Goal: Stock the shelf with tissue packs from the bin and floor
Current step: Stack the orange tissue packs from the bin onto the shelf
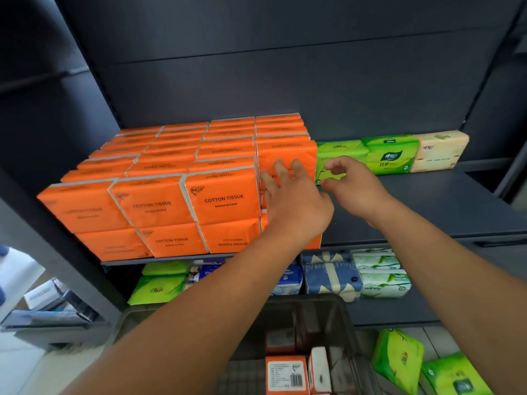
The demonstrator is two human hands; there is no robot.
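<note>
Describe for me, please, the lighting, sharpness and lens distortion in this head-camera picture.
Head view: the light is soft and even with no hard glare, though the dark back panel is dim. Head view: wide-angle distortion slants and bows the shelf upright at the edge. Head view: the print on the front orange packs reads clearly, while the bin below looks soft, as do the left hand and right hand.

Flat boxes [42, 293] lie on a low neighbouring rack [54, 323] at far left.

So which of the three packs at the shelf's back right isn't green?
The cream pack at the far right end; both green packs sit left of it.
</note>
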